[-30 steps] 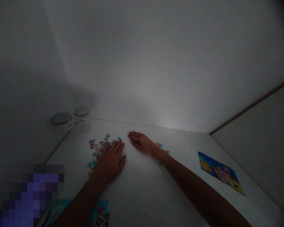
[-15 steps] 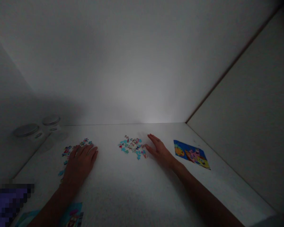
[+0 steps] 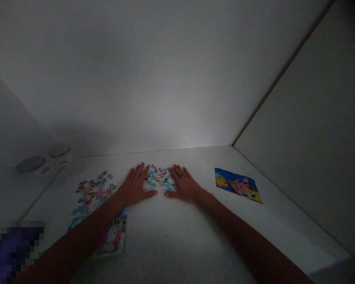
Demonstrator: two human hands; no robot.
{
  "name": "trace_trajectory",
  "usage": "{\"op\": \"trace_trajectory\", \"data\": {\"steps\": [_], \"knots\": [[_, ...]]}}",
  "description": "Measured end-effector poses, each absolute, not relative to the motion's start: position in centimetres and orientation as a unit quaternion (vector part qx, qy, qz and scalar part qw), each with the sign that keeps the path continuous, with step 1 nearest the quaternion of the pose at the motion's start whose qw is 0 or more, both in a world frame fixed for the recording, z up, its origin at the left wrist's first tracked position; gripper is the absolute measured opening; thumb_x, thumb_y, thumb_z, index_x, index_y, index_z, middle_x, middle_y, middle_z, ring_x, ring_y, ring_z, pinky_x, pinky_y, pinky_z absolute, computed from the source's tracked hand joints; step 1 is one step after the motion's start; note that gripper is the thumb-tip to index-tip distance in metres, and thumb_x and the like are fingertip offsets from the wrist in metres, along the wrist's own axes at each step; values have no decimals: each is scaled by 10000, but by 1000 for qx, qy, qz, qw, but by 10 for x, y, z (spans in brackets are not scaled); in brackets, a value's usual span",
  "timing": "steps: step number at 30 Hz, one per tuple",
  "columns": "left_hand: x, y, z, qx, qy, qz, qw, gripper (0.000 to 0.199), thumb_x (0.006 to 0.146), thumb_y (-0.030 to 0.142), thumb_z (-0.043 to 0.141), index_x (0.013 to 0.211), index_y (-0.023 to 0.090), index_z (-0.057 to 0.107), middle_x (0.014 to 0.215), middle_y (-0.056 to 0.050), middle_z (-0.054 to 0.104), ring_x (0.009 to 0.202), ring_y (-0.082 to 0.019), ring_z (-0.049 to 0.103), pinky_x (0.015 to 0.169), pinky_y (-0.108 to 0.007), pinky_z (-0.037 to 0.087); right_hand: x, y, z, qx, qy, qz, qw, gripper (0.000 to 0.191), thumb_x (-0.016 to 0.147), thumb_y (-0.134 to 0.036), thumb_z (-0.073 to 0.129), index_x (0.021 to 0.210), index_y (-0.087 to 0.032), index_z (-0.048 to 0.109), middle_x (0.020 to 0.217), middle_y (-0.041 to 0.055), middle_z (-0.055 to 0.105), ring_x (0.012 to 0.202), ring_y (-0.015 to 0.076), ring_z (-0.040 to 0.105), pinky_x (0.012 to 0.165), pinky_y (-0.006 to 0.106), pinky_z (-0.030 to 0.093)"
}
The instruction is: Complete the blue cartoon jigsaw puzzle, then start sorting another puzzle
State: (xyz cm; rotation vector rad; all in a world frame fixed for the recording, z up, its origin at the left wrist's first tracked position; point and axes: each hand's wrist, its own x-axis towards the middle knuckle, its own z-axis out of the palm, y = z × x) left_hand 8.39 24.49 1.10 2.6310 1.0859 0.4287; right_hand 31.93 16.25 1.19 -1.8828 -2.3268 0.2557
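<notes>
White bench surveyed from the near edge outward: a printed cartoon card lies partly beneath the left forearm. The left hand and right hand rest palm down on the bench, thumbs pointing toward each other across a narrow gap. The fingers of both hands are spread flat and fully open, and neither hand has hold of any piece. A ring is visible on the right hand. A small cluster of loose jigsaw pieces sits between the hands, just beside the left fingers, with the right fingers at its edge. A larger scatter of jigsaw pieces lies to the left of the left hand, not touching it. The work in hand is judged to be at the loose-piece stage, as no assembled section can be made out. Taking up a piece from this position calls for the fingers to close from their flat spread. Farther right lies a blue cartoon picture card. Two lidded jars stand dimly beyond the bench's far-left edge.
</notes>
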Motion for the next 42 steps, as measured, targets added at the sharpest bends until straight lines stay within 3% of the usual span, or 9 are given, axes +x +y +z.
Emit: {"op": "trace_trajectory", "data": {"steps": [5,8,12,15,18,23,27,34,42], "knots": [[89,252,22,889,368,180,202,875,684,634,646,1387,164,423,1490,-170,337,1394,-341,255,1138,-496,157,315,181,10,-628,-769,74,91,1018,804,-789,291,1487,-39,203,1537,217,205,1440,309,114,1157,472,102],[72,247,33,860,380,231,250,599,797,566,589,1283,220,540,1403,-120,481,1309,-263,422,1103,-415,288,317,183,11,-622,-764,38,166,939,822,-715,407,1468,-52,253,1516,233,258,1424,313,185,1132,485,199],[45,244,52,789,420,338,296,392,937,480,467,1121,162,605,1115,-97,649,1005,-204,624,918,-426,475,286,161,26,-543,-779,-31,312,559,907,-481,453,1358,-150,446,1412,200,446,1327,303,377,1050,515,336],[31,239,68,738,433,416,307,404,965,457,420,1136,126,575,1050,-92,651,898,-184,647,804,-389,526,226,123,41,-424,-859,34,285,384,940,-359,424,1271,-204,542,1299,131,570,1214,227,503,1027,410,388],[14,210,80,720,441,450,292,459,999,378,238,1113,114,596,1014,-113,664,880,-163,649,786,-329,523,170,86,48,-371,-900,123,191,520,892,-429,513,1343,-171,488,1368,137,517,1280,236,443,1074,396,342],[-39,99,68,765,466,382,226,206,866,292,501,840,206,687,848,-44,700,844,-196,636,850,-367,499,137,58,47,-389,-896,170,131,511,870,-430,553,1343,-243,497,1412,79,487,1304,239,415,1108,441,278],[-79,36,37,765,519,355,141,263,884,240,458,1031,205,673,1126,-89,663,1084,-257,575,1003,-481,405,115,51,45,-385,-901,166,108,573,881,-420,532,1412,-239,414,1456,94,433,1351,253,359,1131,512,214],[-108,30,18,751,579,313,45,291,900,187,423,1083,212,648,1215,-77,632,1196,-260,524,1073,-540,319,78,39,27,-409,-888,130,166,573,899,-400,512,1432,-232,388,1477,104,396,1369,270,339,1120,534,274],[-111,27,12,744,593,308,6,305,893,204,430,1121,210,633,1242,-97,618,1203,-279,521,1069,-557,307,159,6,2,-531,-806,122,231,492,914,-431,485,1382,-283,463,1439,82,450,1309,281,435,1065,500,415]]}}
